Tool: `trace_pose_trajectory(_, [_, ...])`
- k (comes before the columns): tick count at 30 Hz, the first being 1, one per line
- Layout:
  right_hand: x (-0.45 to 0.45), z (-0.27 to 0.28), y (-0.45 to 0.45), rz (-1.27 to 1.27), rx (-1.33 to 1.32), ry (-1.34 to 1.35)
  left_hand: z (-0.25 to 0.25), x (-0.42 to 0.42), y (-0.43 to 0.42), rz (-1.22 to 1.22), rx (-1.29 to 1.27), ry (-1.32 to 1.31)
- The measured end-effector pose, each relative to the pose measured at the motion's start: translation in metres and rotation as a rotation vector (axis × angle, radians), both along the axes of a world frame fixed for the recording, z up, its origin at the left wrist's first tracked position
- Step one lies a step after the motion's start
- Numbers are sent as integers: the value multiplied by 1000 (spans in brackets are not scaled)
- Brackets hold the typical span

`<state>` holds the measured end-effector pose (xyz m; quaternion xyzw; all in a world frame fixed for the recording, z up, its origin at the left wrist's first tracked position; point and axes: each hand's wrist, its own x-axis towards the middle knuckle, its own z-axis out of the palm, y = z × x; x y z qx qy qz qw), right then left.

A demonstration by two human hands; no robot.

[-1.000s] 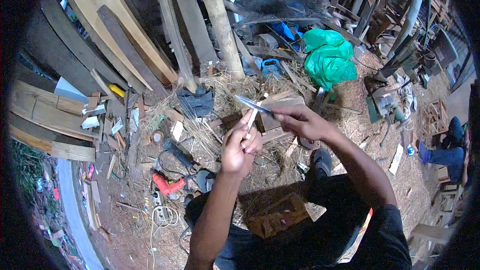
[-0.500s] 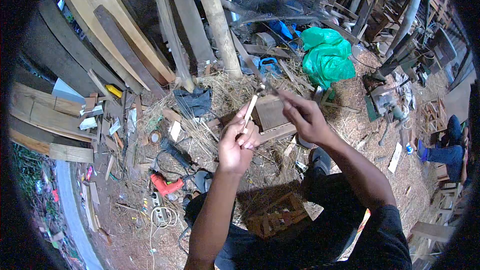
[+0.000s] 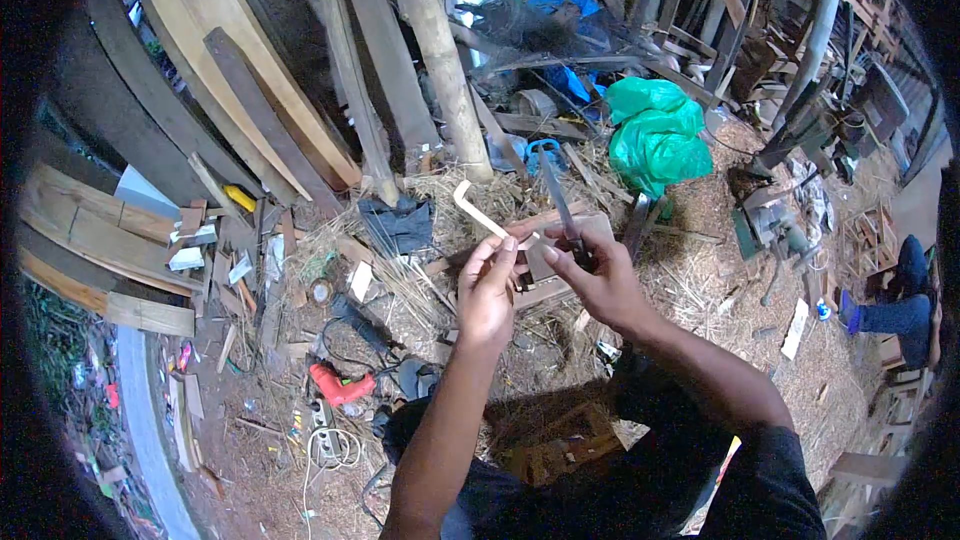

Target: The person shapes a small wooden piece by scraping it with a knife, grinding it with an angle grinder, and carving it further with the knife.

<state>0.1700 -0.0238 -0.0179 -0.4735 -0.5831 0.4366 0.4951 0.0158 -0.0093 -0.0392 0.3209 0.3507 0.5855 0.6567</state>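
Note:
A thin pale wooden strip (image 3: 480, 210) with a hooked far end is pinched near its lower end by my left hand (image 3: 488, 285). Close beside it on the right, my right hand (image 3: 605, 285) is wrapped round the handle of a knife (image 3: 556, 190), whose blade points up and away. The thumb of my right hand is near the strip's lower end; whether it touches the strip is hard to tell. Behind both hands lies a wooden block (image 3: 590, 230), partly hidden by my fingers.
A green plastic bag (image 3: 657, 140) lies beyond my right hand. At the lower left are a red power tool (image 3: 340, 385) and a power strip with a white cable (image 3: 325, 435). Long boards (image 3: 230, 50) lean at the left. Another person's leg (image 3: 895, 318) shows at the right edge.
The strip has turned so that its hooked end points up and left. The knife has moved off the strip, and its blade now points upward. Both hands remain closed.

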Motion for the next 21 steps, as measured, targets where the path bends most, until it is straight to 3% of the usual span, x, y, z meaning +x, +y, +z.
trace_pose_trajectory(3, [-2,1,-1,-39,-90,13,-18,3,0,-54,-56,-71])
trace_pose_trajectory(6, [-6,-4,1,-84,-13,178,-7,12,-1,-55,-136,-120])
trace_pose_trajectory(7, [-6,-6,1,-133,11,152,-5,11,-1,-73,-150,-119])
trace_pose_trajectory(10, [13,1,7,-172,179,-304,-1,1,5,-54,-86,-35])
trace_pose_trajectory(11, [18,9,8,-182,337,-374,11,-4,4,-62,-39,-14])
trace_pose_trajectory(15, [30,45,11,-58,399,-462,27,-31,11,-207,-32,41])
trace_pose_trajectory(19, [27,29,20,-84,495,-515,37,-31,0,-344,-174,173])
trace_pose_trajectory(21, [22,16,23,-121,507,-540,28,-33,-1,-417,-192,116])
